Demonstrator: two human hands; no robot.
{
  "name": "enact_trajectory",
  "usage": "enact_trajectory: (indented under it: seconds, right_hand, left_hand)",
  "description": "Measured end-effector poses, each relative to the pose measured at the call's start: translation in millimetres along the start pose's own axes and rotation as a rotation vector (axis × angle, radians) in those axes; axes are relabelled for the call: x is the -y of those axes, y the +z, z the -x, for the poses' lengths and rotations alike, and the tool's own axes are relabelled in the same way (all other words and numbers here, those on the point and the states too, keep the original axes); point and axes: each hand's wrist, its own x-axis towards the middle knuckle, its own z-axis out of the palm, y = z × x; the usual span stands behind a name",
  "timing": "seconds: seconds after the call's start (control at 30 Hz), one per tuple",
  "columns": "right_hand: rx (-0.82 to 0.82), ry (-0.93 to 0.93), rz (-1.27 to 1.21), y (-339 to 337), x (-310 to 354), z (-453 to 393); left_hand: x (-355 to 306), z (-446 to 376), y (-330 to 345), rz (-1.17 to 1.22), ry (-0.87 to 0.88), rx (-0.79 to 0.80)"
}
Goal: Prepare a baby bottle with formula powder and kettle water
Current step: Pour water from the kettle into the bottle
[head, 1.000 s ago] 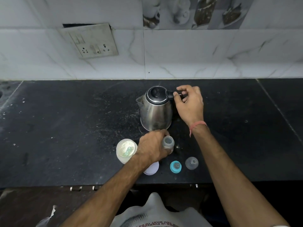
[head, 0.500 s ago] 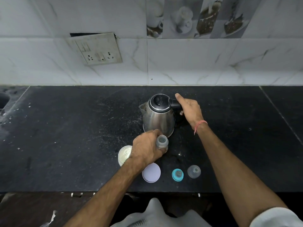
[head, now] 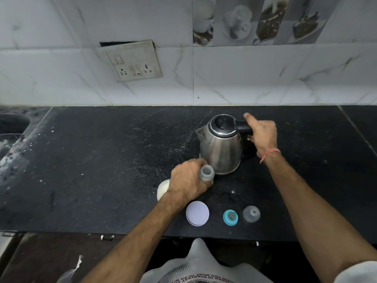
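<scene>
Kettle (head: 221,148) behind bottle (head: 206,174); formula tub (head: 162,188), probably, left.

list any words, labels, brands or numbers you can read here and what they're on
Printed cloth at the bottom edge: a row of capital letters and figures, seen upside down and too blurred to read for sure.
Kettle: no brand or label shows.
Switch and socket plate: no readable marking.
Baby bottle, white lid, teal collar, clear cap: no text or scale marks visible.
Picture tiles on the wall: cups and cakes only, no words.
</scene>
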Motion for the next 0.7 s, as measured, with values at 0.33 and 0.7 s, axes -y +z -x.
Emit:
enact_trajectory:
  seconds: [0.33,0.7]
  right_hand:
    - [-0.210,-0.101,0.075,-85,21,15]
    - [-0.149,-0.217,0.215,-94,30,65]
  left_hand:
    - [-6,-24,3,0.186,-0.126,0.039]
    - [-20,-14,43,0.540,-0.363,0.050]
